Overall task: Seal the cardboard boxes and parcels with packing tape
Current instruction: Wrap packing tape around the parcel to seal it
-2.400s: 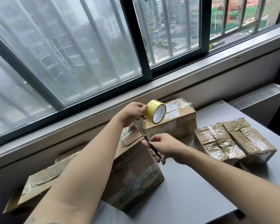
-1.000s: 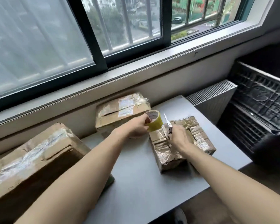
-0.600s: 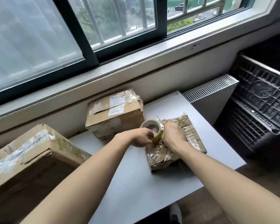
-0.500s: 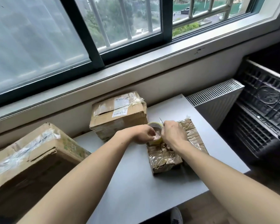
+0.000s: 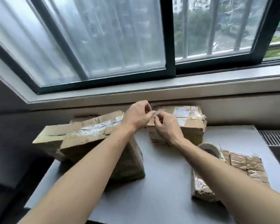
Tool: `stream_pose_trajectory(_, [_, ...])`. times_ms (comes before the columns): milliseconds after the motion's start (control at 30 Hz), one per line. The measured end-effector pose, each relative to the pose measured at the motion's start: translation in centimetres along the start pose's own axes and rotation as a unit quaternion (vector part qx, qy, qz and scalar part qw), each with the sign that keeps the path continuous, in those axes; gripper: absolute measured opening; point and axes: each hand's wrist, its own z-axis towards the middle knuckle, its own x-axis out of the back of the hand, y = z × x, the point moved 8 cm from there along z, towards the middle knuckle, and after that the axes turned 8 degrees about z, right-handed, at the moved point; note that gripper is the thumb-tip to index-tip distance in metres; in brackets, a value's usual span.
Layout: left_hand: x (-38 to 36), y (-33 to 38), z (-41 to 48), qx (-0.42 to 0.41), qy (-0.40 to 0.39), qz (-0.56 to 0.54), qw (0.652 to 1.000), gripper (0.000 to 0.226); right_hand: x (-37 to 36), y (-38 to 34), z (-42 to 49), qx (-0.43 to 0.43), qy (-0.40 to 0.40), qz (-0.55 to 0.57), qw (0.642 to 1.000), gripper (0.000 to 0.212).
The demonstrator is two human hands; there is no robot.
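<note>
My left hand (image 5: 137, 117) and my right hand (image 5: 166, 126) are raised above the table with their fingertips meeting. Together they pinch a small pale bit that looks like tape (image 5: 155, 113); blur hides its shape. They hover between a large taped cardboard box (image 5: 94, 135) on the left and a labelled cardboard box (image 5: 191, 125) at the back. The yellow tape roll (image 5: 208, 149) lies on the tape-wrapped parcels (image 5: 246, 167) at the right. A thin scissors tip (image 5: 219, 146) pokes up beside the roll.
The boxes stand on a grey table (image 5: 160, 191) pushed against the wall under a window sill (image 5: 152, 88). A white radiator grille (image 5: 275, 138) sits just past the table's right edge. Dark floor lies to the left.
Both hands left the tape roll and scissors on the wrapped parcels and rose to the left, fingertips now together. The view swung left, so the large box is in the middle.
</note>
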Motion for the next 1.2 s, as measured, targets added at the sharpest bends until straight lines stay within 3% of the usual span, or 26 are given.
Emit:
stream_pose_trajectory(133, [4.6, -7.6, -2.5, 0.083, 0.066, -0.02, 0.994, 0.015, -5.9, -4.7, -0.3, 0.043, -0.046, 0.065, 0.996, 0.029])
stream_pose_trajectory(333, [7.5, -19.6, -8.1, 0.269, 0.023, 0.07, 0.96, 0.047, -11.5, -9.2, -1.2, 0.093, -0.071, 0.045, 0.992, 0.048])
stream_pose_trajectory(433, [7.9, -23.1, -10.2, 0.339, -0.013, 0.081, 0.937, 0.075, -12.8, -9.5, -0.9, 0.07, -0.071, 0.015, 0.995, 0.053])
stream_pose_trajectory(533, [6.9, -24.7, -11.7, 0.403, -0.074, 0.002, 0.912, 0.108, -13.4, -9.3, -0.7, 0.034, -0.057, -0.016, 0.998, 0.053])
stream_pose_trajectory(633, [6.2, -25.0, -11.6, 0.404, -0.11, 0.007, 0.908, 0.129, -13.9, -8.7, -0.5, -0.014, -0.039, -0.067, 0.997, 0.051])
stream_pose_trajectory(767, [5.1, -25.3, -10.8, 0.401, -0.161, 0.031, 0.901, 0.154, -14.6, -8.5, -0.5, -0.089, -0.028, -0.178, 0.98, 0.095])
stream_pose_trajectory(833, [5.0, -25.2, -10.5, 0.396, -0.166, 0.048, 0.902, 0.156, -15.0, -8.5, -0.9, -0.115, -0.02, -0.231, 0.966, 0.117])
stream_pose_trajectory(900, [5.0, -25.1, -10.3, 0.388, -0.155, 0.057, 0.907, 0.152, -15.2, -8.4, -0.8, -0.127, -0.001, -0.25, 0.96, 0.118])
stream_pose_trajectory(1200, [5.9, -27.5, -10.4, 0.344, -0.069, 0.047, 0.935, 0.099, -13.5, -8.0, -1.0, -0.156, 0.08, -0.212, 0.961, 0.061])
